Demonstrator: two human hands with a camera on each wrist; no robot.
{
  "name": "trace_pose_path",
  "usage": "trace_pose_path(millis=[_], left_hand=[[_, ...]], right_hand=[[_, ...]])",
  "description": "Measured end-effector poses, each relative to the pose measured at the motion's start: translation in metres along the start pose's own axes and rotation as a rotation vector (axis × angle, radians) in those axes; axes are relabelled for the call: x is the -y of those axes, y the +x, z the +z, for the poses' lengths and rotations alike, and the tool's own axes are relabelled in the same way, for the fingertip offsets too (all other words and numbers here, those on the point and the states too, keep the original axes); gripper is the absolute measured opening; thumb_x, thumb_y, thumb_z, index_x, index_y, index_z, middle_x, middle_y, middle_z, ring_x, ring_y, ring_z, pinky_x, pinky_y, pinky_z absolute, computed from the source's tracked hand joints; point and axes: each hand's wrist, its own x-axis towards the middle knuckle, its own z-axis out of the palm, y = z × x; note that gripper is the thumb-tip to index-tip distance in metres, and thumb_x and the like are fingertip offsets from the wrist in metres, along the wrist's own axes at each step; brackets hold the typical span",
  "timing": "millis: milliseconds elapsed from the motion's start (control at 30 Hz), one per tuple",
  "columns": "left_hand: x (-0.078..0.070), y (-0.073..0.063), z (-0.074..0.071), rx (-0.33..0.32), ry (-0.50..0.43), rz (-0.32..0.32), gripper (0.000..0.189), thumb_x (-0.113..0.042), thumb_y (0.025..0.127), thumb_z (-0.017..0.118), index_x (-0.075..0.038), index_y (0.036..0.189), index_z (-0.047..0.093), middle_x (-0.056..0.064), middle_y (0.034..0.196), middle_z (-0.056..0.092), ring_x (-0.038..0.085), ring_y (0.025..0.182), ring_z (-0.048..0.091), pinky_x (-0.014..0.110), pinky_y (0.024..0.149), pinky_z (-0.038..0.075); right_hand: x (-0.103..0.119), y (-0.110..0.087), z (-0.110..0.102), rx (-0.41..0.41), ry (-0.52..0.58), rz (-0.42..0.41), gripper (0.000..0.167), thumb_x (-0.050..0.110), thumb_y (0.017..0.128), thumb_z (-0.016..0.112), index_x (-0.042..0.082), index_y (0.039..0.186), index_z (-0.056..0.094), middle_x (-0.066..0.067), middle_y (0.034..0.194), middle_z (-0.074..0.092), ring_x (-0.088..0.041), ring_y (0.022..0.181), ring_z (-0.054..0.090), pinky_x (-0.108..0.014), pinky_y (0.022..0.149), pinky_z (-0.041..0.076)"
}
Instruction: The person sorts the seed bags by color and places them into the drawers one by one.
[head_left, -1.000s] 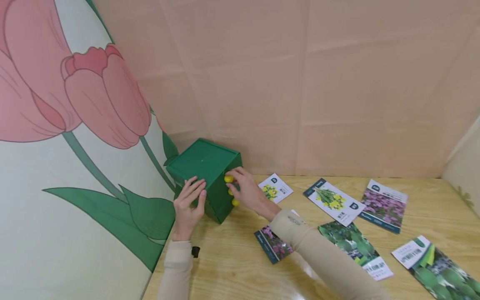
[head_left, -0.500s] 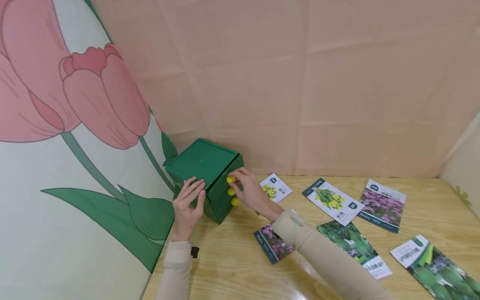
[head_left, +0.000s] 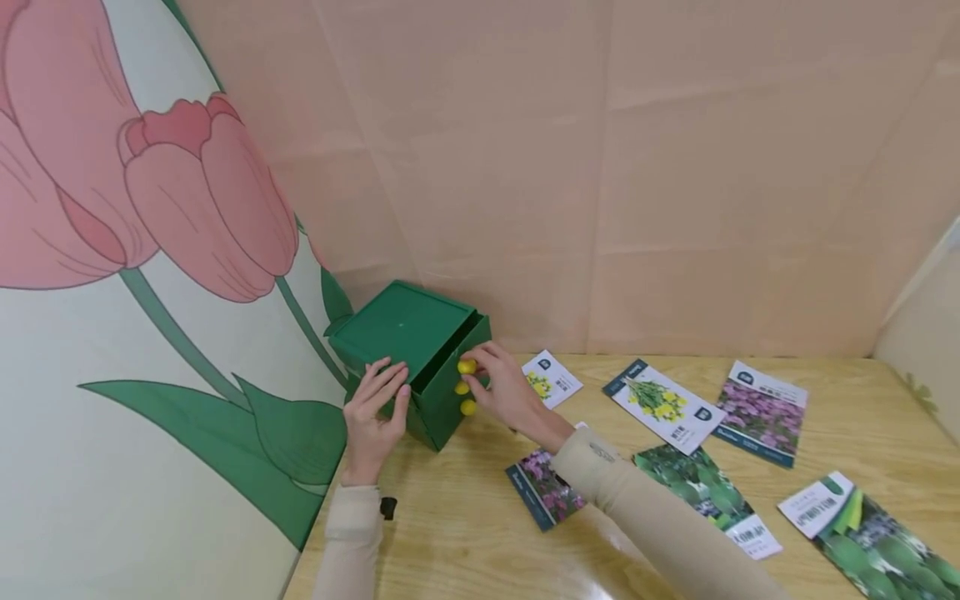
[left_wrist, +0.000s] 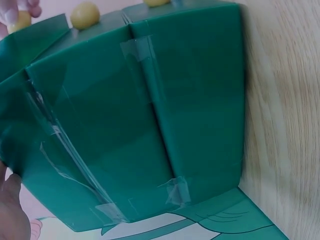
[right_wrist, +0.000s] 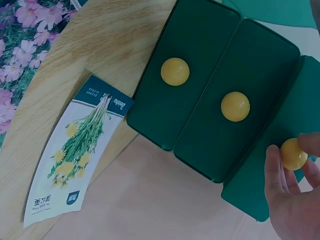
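Observation:
A green box with three stacked drawers [head_left: 401, 329] stands in the table's back left corner, each drawer front bearing a round yellow knob. My right hand [head_left: 513, 396] pinches the top drawer's knob [right_wrist: 293, 154] between thumb and fingers. That top drawer [right_wrist: 255, 192] is partly pulled out, with a dark gap behind its front; its contents are hidden. Below it, the middle knob [right_wrist: 235, 106] and bottom knob [right_wrist: 175, 71] sit on drawers pushed in. My left hand [head_left: 377, 417] rests on the box's near top edge with extended fingers. Clear tape [left_wrist: 176, 192] shows on the box's side.
Several flower and plant packets lie right of the box: a small yellow-flower packet [head_left: 551, 379], a larger one [head_left: 666, 406], pink-flower packets [head_left: 763, 412] and green-fruit packets [head_left: 881, 533]. A tulip-printed wall [head_left: 187, 333] stands close on the left, a pink cloth [head_left: 487, 167] behind.
My right hand has drawn the top drawer outward by its knob, toward the right, and the gap behind its front has widened. My left hand has stayed on the box.

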Motion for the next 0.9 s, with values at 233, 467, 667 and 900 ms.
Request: trace_pose_path(millis=[233,467,667,900], left_hand=[[-0.001,-0.002,0.001,-0.003,0.004,0.005,0.030,0.008,0.087,0.077,0.003,0.117,0.080,0.019,0.121,0.079,0.048,0.122,0.068,0.075,0.113,0.042],[-0.002,0.001,0.001,-0.007,0.007,0.007,0.030,0.008,0.088,0.077,0.003,0.117,0.080,0.019,0.121,0.079,0.047,0.122,0.068,0.075,0.115,0.041],[-0.002,0.002,0.004,-0.015,-0.004,0.017,0.031,0.010,0.086,0.078,0.003,0.117,0.080,0.020,0.120,0.079,0.048,0.120,0.069,0.076,0.113,0.042],[-0.002,0.001,0.002,-0.014,0.002,0.007,0.033,0.010,0.085,0.079,0.002,0.117,0.081,0.019,0.120,0.079,0.047,0.121,0.069,0.075,0.114,0.042]], right_hand=[[0.000,-0.008,-0.003,-0.013,0.003,-0.002,0.026,-0.002,0.095,0.077,-0.001,0.120,0.072,-0.014,0.117,0.068,-0.023,0.095,0.074,-0.025,0.082,0.066],[0.002,-0.009,-0.009,-0.035,0.021,-0.025,0.023,-0.004,0.095,0.076,-0.004,0.119,0.072,-0.018,0.115,0.068,-0.024,0.094,0.074,-0.023,0.081,0.065],[0.002,-0.014,-0.014,-0.051,0.007,-0.023,0.022,-0.002,0.096,0.077,-0.002,0.118,0.073,-0.014,0.115,0.068,-0.023,0.094,0.075,-0.022,0.082,0.065],[0.003,-0.022,-0.018,-0.055,0.008,-0.019,0.022,-0.001,0.097,0.075,0.000,0.119,0.073,-0.012,0.116,0.068,-0.024,0.098,0.075,-0.032,0.084,0.067]])
